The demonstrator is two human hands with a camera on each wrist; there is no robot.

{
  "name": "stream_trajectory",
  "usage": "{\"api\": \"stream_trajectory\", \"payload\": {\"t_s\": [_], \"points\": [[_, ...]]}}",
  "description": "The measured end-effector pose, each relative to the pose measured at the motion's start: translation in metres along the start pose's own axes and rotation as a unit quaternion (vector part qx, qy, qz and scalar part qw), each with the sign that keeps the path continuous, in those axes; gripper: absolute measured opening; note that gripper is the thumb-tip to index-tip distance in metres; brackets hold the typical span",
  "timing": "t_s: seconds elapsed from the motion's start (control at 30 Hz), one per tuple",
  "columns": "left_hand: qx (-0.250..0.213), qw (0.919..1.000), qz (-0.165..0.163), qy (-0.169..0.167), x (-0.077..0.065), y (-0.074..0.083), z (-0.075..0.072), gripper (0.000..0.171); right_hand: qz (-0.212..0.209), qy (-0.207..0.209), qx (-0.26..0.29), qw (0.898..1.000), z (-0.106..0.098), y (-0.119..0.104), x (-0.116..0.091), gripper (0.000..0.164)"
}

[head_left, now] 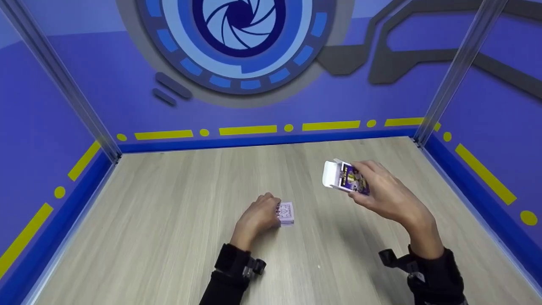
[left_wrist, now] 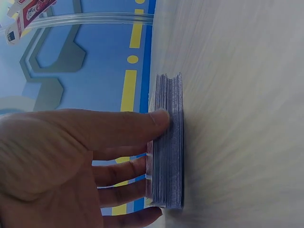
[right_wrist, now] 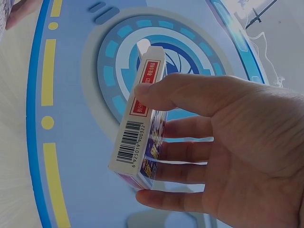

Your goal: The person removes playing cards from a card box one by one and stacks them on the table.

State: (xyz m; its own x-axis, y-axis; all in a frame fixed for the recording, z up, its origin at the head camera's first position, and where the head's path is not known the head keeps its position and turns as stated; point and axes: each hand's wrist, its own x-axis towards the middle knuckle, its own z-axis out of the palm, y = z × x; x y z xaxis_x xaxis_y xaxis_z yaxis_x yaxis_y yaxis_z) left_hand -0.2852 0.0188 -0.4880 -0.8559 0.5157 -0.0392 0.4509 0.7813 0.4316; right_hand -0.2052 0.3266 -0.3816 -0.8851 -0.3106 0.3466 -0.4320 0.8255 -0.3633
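A squared deck of playing cards (head_left: 286, 212) with a patterned back on top lies on the wooden table. My left hand (head_left: 259, 215) grips it from the left. In the left wrist view the thumb presses one long side of the deck (left_wrist: 172, 142), and the fingers reach over to its far side. Held above the table to the right is a purple and white card box (head_left: 355, 179), pinched by my right hand (head_left: 391, 197) between thumb and fingers. Its white end flap stands open, pointing left. The right wrist view shows the box's (right_wrist: 135, 126) narrow side with a barcode.
The pale wood table (head_left: 178, 203) ends at a blue back wall (head_left: 271, 114) with yellow marks. Blue side panels (head_left: 495, 140) and metal corner posts (head_left: 451, 67) close it in. Both wrists wear black straps with small cameras.
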Motion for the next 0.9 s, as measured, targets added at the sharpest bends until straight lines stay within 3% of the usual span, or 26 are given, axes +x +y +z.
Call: {"api": "stream_trajectory", "payload": {"t_s": [0.2,0.4,0.5,0.6,0.73,0.83,0.9], "points": [[0.005,1.0000,-0.001,-0.009,0.000,-0.001,0.001,0.045,-0.004,0.002,0.002,1.000,0.001,0.000,0.000,0.063],[-0.026,0.9992,-0.028,-0.011,-0.003,0.000,-0.005,0.070,-0.008,0.007,0.004,1.000,0.000,0.001,0.000,0.061],[-0.040,0.9982,-0.039,0.023,-0.004,0.002,-0.012,0.071,-0.014,0.018,-0.001,1.000,0.000,0.002,0.000,0.059],[-0.044,0.9937,-0.027,0.099,-0.004,0.009,-0.020,0.057,-0.017,0.029,-0.008,0.999,0.001,0.002,0.001,0.058],[-0.077,0.9740,0.005,0.213,-0.009,0.030,-0.031,0.033,-0.014,0.036,-0.004,0.999,0.002,0.000,0.002,0.059],[-0.144,0.9487,0.046,0.278,-0.016,0.052,-0.037,0.017,-0.012,0.036,0.000,0.999,0.004,-0.002,0.002,0.061],[-0.185,0.9309,0.084,0.304,-0.021,0.067,-0.039,0.010,-0.012,0.035,-0.003,0.999,0.005,-0.004,0.002,0.062]]}}
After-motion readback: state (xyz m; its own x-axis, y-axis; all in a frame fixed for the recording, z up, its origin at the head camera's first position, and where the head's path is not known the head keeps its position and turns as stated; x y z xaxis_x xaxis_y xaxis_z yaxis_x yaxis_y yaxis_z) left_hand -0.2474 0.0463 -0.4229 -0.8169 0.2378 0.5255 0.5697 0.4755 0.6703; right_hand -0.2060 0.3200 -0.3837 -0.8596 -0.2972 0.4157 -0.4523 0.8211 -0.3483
